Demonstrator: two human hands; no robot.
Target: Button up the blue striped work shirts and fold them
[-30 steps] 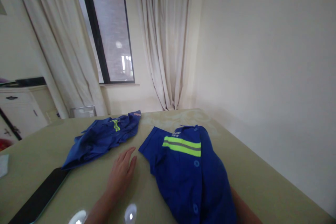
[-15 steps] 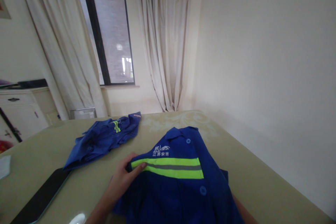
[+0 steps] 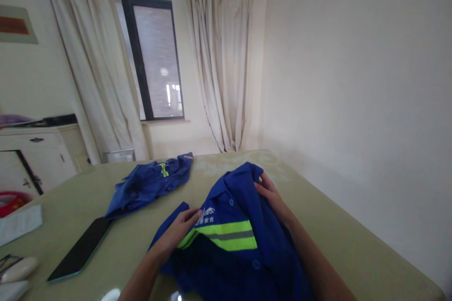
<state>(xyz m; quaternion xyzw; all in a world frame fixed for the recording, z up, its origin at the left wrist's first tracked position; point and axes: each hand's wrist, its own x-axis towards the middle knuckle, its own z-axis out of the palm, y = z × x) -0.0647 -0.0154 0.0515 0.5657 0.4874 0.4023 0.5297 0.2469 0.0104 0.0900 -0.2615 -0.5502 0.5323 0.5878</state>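
Note:
In front of me is a blue work jacket (image 3: 226, 263) with a collar, buttons, white lettering on the chest and a yellow-green reflective band with a grey middle. My left hand (image 3: 178, 233) is closed on the chest cloth beside the lettering, its fingertips covering part of it. At the collar and shoulder on the other side, my right hand (image 3: 273, 197) grips the fabric, some of its fingers hidden behind the cloth. The lower part of the jacket runs out of the picture.
Farther back on the table (image 3: 339, 235) lies a second blue garment (image 3: 148, 188), crumpled. Left of me are a dark flat tablet-like device (image 3: 81, 249), a pale cloth or paper (image 3: 21, 225) and a computer mouse (image 3: 21, 270). A wall (image 3: 353, 80) borders the right side.
My right hand has come up from behind the jacket to its collar. The left hand has shifted from the band up toward the lettering, and the cloth there is bunched. The view has tilted up.

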